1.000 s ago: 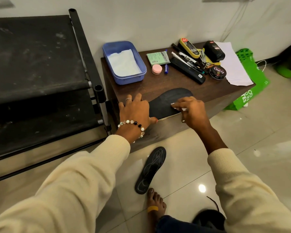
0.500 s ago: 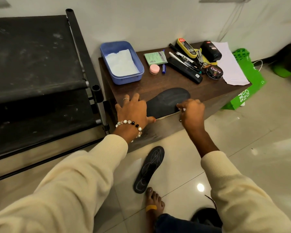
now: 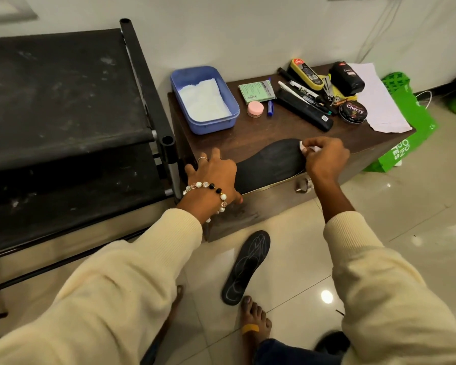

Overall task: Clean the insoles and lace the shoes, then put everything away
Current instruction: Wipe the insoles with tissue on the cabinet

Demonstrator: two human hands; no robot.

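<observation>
from the head view, a flat black foam insole lies on the near edge of the dark brown wooden desk, its long axis running left to right, heel under the left hand and toe far-right. the left hand presses it down, fingers spread. the right hand sits at the toe end, fingers pinching a small white wipe against the surface, so any wiping stroke likely runs leftward along that axis toward the left hand. the insole looks matte and dull. a second black insole with pale line marks lies on the tiled floor, near the desk.
</observation>
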